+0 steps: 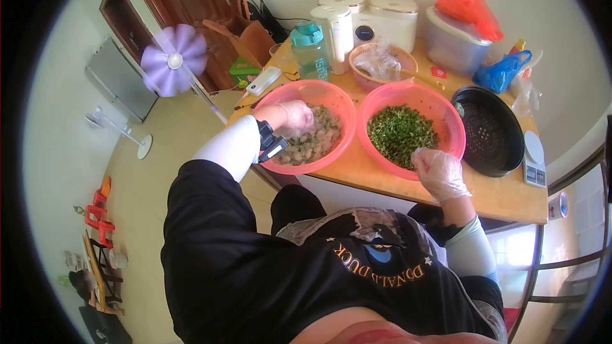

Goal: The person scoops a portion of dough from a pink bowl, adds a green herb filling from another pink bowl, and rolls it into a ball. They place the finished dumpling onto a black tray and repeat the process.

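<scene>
My left hand point(296, 118), in a clear plastic glove, is inside the left pink bowl point(345, 114) with its fingers curled down. Pale lumps mixed with green bits point(312, 143) lie under and around it. My right hand point(440, 173), gloved the same way, is closed at the near rim of the right pink bowl point(451, 118). Its fingertips overlap the edge of the chopped greens point(401, 132) in that bowl. What either hand grips is hidden by the curled fingers.
Right of the bowls are a black perforated pan point(488, 134) and a kitchen scale point(534, 159). Behind stand a teal bottle point(310, 51), a white pitcher point(335, 35), a small basket point(411, 64) and a lidded tub point(456, 38). A purple-bladed fan point(174, 61) stands to the left.
</scene>
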A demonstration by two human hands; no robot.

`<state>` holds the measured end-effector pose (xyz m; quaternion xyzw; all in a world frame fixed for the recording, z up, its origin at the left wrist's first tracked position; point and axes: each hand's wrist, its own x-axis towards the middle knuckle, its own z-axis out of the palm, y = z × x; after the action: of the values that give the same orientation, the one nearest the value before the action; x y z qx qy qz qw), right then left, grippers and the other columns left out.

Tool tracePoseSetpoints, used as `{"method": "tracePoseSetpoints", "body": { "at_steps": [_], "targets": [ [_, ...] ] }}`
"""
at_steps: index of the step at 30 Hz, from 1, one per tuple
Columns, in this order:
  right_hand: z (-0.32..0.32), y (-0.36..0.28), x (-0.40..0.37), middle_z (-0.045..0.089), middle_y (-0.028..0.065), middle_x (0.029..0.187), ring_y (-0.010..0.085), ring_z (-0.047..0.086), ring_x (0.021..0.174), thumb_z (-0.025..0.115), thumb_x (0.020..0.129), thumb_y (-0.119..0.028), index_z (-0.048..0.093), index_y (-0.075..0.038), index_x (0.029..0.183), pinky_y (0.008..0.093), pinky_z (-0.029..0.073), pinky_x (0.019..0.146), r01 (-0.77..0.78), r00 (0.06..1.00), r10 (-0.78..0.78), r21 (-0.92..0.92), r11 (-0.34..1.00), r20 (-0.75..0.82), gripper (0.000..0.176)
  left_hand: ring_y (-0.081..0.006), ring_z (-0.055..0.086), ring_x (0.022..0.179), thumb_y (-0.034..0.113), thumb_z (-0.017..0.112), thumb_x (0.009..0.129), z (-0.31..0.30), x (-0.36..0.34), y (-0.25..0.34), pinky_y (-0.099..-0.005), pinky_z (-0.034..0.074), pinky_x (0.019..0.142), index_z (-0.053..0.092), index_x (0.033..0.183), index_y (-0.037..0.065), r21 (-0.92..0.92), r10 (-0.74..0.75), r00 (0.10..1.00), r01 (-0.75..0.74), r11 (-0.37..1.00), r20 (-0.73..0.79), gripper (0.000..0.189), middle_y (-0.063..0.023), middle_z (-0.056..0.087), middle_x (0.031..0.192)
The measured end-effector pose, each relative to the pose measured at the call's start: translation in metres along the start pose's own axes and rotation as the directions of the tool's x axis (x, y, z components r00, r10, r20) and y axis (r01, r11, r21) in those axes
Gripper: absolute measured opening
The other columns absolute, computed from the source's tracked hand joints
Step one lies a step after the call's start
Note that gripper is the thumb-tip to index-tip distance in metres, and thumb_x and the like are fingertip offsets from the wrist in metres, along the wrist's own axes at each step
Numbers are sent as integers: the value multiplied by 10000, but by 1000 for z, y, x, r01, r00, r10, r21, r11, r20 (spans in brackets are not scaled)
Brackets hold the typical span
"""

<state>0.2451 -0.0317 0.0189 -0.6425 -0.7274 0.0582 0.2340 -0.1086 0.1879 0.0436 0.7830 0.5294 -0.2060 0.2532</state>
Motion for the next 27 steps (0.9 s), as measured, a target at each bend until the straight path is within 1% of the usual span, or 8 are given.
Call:
{"method": "tracePoseSetpoints", "body": {
  "at_steps": [4,5,7,9,15,23,25,27],
  "targets": [
    [0,-1,1,667,158,762,399,659,742,584,953,-338,663,-114,798,520,506,648,6,1000,-6,-11,1000,-5,284,-319,538,1312,152,782,751,-6,-29,3,-393,409,1124,423,1542,206,27,143,985,-141,990,-94,870,-159,579,1394],
    [-2,-2,0,668,156,760,398,659,742,588,951,-337,664,-114,803,520,506,646,13,1000,-13,-5,1000,-6,278,-319,538,1312,152,782,751,-3,-27,8,-393,409,1124,423,1542,206,27,142,986,-140,990,-93,870,-159,579,1394],
    [-3,-3,1,668,155,757,397,660,743,592,950,-335,665,-115,807,519,505,644,17,1000,-17,0,1000,-8,272,-341,535,1302,168,802,705,10,-24,13,-433,415,1120,500,1486,200,523,329,944,-268,809,-25,838,-151,569,1391],
    [-3,-2,1,668,155,755,397,659,736,592,952,-337,666,-116,808,520,504,639,14,1000,-14,12,1000,-7,274,-360,553,1261,137,774,723,15,-17,13,-441,432,1098,558,1427,197,577,362,932,-310,755,28,739,-140,572,1367],
    [-2,-2,0,665,159,745,401,659,722,585,961,-345,668,-116,802,520,506,633,-1,1000,1,-16,1000,-12,291,-353,683,1049,29,671,801,17,-8,9,-429,530,936,734,1175,136,324,258,966,-234,917,-32,393,-150,726,1087],
    [0,0,1,663,163,743,400,660,722,573,964,-354,664,-104,803,525,507,636,19,1000,-19,-35,999,-3,311,-295,693,999,-19,585,814,-16,-7,-27,-397,549,889,725,1059,50,215,407,894,-367,905,-188,290,-148,721,1117],
    [-2,-2,1,663,162,742,400,660,722,575,964,-353,661,-100,801,525,507,636,31,999,-32,-42,999,-10,314,-270,683,1041,-5,578,848,-24,-22,-23,-391,551,891,691,1160,50,-243,228,963,-257,935,-144,336,-155,687,1213],
    [-3,-4,1,663,160,743,398,659,721,572,967,-346,653,-95,800,525,505,634,10,1000,-10,-51,999,-3,312,-267,667,1090,30,592,871,-22,-23,-24,-397,535,932,642,1274,70,-383,130,986,-160,910,-103,408,-151,660,1271]
  ]
}}
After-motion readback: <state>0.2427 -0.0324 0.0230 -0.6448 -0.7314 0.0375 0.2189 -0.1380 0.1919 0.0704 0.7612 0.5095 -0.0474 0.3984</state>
